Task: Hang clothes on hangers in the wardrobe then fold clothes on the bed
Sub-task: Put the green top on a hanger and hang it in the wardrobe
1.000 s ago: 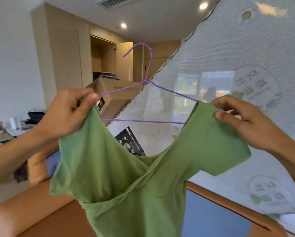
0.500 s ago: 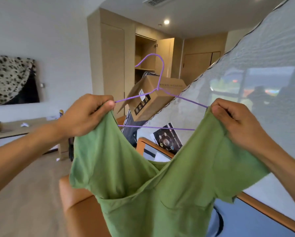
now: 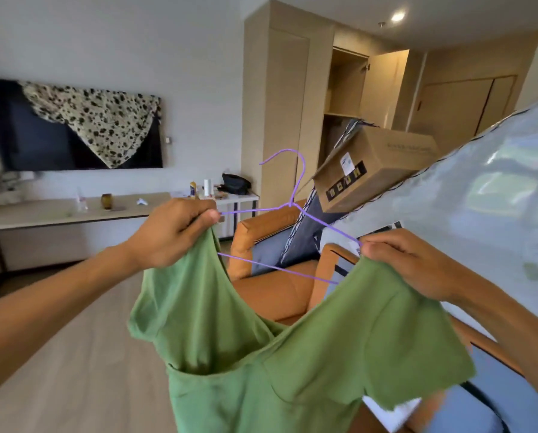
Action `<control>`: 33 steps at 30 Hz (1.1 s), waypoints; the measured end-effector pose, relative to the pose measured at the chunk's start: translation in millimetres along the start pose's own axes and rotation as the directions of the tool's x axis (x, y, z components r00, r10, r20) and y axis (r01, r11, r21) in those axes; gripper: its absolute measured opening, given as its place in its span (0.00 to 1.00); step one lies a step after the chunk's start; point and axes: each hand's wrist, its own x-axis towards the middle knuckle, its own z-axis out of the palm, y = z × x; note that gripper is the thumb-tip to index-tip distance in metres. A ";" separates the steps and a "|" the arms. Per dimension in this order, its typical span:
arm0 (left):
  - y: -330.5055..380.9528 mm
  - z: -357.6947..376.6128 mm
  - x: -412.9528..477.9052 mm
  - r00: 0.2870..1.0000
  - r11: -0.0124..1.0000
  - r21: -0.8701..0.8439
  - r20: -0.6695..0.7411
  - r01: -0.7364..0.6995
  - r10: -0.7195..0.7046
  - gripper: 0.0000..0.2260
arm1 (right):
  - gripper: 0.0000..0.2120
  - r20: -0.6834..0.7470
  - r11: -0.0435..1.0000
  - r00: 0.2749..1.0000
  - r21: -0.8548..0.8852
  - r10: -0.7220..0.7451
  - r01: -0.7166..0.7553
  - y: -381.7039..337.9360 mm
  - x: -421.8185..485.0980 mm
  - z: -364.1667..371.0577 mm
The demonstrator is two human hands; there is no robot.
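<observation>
A green top [image 3: 292, 354] hangs in front of me on a thin purple wire hanger [image 3: 288, 207], whose hook points up and left. My left hand [image 3: 174, 232] pinches the top's left shoulder together with the hanger's left end. My right hand [image 3: 408, 264] pinches the right shoulder at the hanger's right end. The hanger's shoulders are inside the neckline and its lower bar shows above the neck. The wardrobe [image 3: 352, 98] stands open at the back, behind the hanger, with a shelf inside.
An orange-framed bed [image 3: 280, 289] with blue bedding lies just beyond the top. A cardboard box [image 3: 374, 167] sits on a pale patterned mat [image 3: 495, 198] to the right. A long wall desk [image 3: 68, 210] with small items and a cloth-draped television [image 3: 74, 126] are on the left. Wood floor lies lower left.
My view has swung left, bringing the television, desk and floor into sight. Both hands keep their hold on the top's shoulders and the hanger, now lower in view.
</observation>
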 end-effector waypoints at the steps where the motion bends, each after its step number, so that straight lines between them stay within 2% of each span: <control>1: -12.2 -7.3 -11.9 1.000 1.000 -0.010 0.013 0.014 -0.014 0.17 | 0.20 0.002 0.999 1.000 0.020 -0.030 0.030 -3.0 12.8 13.8; 6: -68.7 -41.9 -68.5 0.987 0.985 0.100 0.062 0.140 -0.147 0.18 | 0.20 0.029 0.988 0.989 0.045 -0.147 0.146 -19.5 79.6 71.0; 10: -104.2 -66.7 -103.0 0.961 0.948 0.193 0.064 0.252 -0.269 0.17 | 0.22 0.089 0.971 0.979 0.166 -0.186 0.169 -31.6 131.4 111.1; 14: -138.7 -77.4 -121.0 0.913 0.846 0.354 -0.059 0.397 -0.404 0.27 | 0.24 0.066 0.912 0.995 0.410 -0.068 0.035 -32.8 180.3 148.5; 15: -151.1 -80.1 -123.5 0.898 0.824 0.364 -0.096 0.433 -0.430 0.28 | 0.20 0.071 0.889 0.997 0.458 -0.033 -0.003 -30.7 198.8 160.6; 19: -197.5 -85.1 -120.8 0.847 0.794 0.301 -0.110 0.528 -0.521 0.27 | 0.16 0.090 0.763 0.984 0.622 0.152 -0.175 -18.9 263.4 201.1; 21: -221.8 -85.3 -114.5 0.816 0.761 0.307 -0.109 0.571 -0.568 0.28 | 0.08 0.063 0.737 0.973 0.643 0.220 -0.208 -14.6 297.4 218.5; 23: -247.4 -86.0 -102.8 0.802 0.744 0.319 -0.110 0.588 -0.587 0.26 | 0.06 0.057 0.712 0.971 0.669 0.234 -0.210 -15.8 333.6 233.8; 28: -314.0 -93.5 -64.1 0.734 0.701 0.237 -0.093 0.673 -0.673 0.19 | 0.08 0.083 0.667 0.974 0.716 0.212 -0.206 -17.4 416.1 265.7; 30: -341.5 -93.4 -50.1 0.701 0.680 0.184 -0.089 0.710 -0.707 0.21 | 0.08 0.109 0.634 0.973 0.743 0.202 -0.215 -13.2 452.1 279.1; 33: -382.4 -88.8 -35.4 0.673 0.666 0.098 -0.104 0.739 -0.732 0.26 | 0.13 0.153 0.597 0.969 0.766 0.193 -0.239 -9.6 501.9 300.6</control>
